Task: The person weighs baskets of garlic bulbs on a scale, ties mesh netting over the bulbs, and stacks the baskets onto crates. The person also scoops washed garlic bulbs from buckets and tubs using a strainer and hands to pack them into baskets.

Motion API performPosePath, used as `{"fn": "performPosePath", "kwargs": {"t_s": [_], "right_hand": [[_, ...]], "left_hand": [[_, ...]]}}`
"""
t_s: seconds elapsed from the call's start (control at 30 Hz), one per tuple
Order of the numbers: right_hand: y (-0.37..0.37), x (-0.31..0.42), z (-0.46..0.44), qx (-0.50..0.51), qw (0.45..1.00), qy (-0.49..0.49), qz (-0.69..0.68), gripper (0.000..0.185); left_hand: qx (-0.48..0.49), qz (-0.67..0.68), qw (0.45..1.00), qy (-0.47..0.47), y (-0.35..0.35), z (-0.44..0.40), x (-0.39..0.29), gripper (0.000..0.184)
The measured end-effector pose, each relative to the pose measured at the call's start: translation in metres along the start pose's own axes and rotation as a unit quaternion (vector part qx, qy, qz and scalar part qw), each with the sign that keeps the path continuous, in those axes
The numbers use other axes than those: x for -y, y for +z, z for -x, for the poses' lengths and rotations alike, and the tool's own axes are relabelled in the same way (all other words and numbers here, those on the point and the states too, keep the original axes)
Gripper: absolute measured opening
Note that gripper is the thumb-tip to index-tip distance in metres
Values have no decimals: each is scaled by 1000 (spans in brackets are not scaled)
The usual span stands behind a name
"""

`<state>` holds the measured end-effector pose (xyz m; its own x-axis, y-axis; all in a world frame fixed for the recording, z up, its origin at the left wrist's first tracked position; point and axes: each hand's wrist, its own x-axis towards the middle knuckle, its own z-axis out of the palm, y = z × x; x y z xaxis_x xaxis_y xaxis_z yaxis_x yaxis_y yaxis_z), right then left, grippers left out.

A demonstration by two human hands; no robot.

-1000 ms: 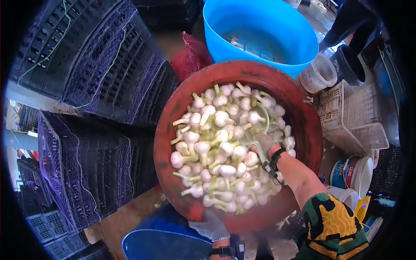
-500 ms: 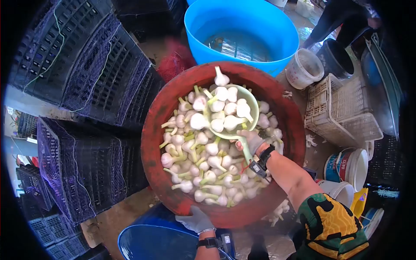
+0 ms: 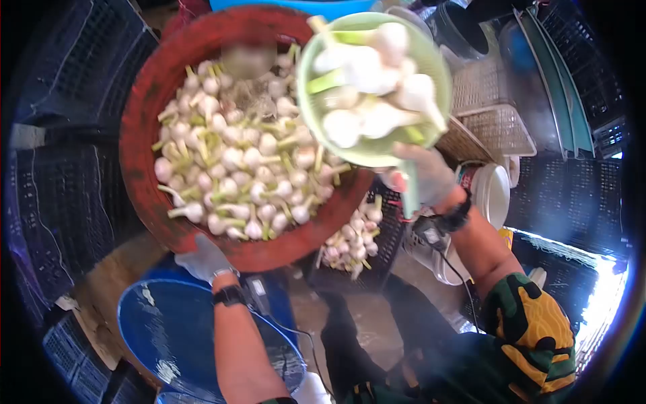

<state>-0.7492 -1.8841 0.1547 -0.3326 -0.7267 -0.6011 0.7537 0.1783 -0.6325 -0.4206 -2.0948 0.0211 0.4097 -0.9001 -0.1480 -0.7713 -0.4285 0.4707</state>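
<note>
Closed around the handle [image 3: 409, 192] of a pale-green strainer [image 3: 441, 74], the gloved right hand [image 3: 431, 176] is holding it raised at the right side of the red tub [image 3: 145, 135], with garlic bulbs [image 3: 370, 77] lying piled inside, slightly blurred. Below and to the left, loose garlic [image 3: 245, 155] is filling much of the tub, and the gloved left hand [image 3: 204, 260] is resting on its near rim, though I cannot tell whether the fingers are curling around it. Farther out, a blue barrel [image 3: 122, 316] is standing beneath the left forearm, a black crate [image 3: 390, 236] is holding more garlic, and a white bucket [image 3: 494, 195] is sitting beyond the right wrist.
</note>
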Motion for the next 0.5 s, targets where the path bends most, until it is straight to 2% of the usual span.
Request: {"fn": "performPosePath", "kwargs": {"t_s": [0.03,0.1,0.17,0.23,0.27,0.3,0.33,0.37,0.43,0.47,0.5], "right_hand": [[4,4,29,-23,997,-56,39,34],[-14,-6,76,-162,978,-94,90,33],[-41,-28,110,-194,972,-81,103,31],[-80,-73,127,-386,883,-15,266,29],[-107,-103,128,-384,884,-13,265,29],[-129,-133,120,-384,788,-142,459,29],[-159,-160,119,-363,643,-263,621,30],[-169,-171,123,-360,645,-264,620,30],[-175,-174,102,-402,645,-193,620,33],[-173,-168,89,-400,688,-329,507,36],[-170,-162,93,-394,719,-339,461,33]], "left_hand": [[-1,-12,1000,-12,-2,1,-3,60],[25,24,999,-26,-9,6,-12,61],[20,7,999,-26,-5,1,-7,62],[14,-10,1000,-24,-2,1,-3,64],[7,-9,1000,-19,-2,1,-2,64],[-3,-5,1000,-13,-1,0,-2,64],[-7,-5,1000,-12,-1,0,-1,64],[-2,6,1000,-11,-2,2,1,63],[-14,30,999,-7,-3,-1,-6,63],[-13,24,1000,-16,-4,2,-9,62],[-7,16,1000,-24,-5,2,-8,61]]}}
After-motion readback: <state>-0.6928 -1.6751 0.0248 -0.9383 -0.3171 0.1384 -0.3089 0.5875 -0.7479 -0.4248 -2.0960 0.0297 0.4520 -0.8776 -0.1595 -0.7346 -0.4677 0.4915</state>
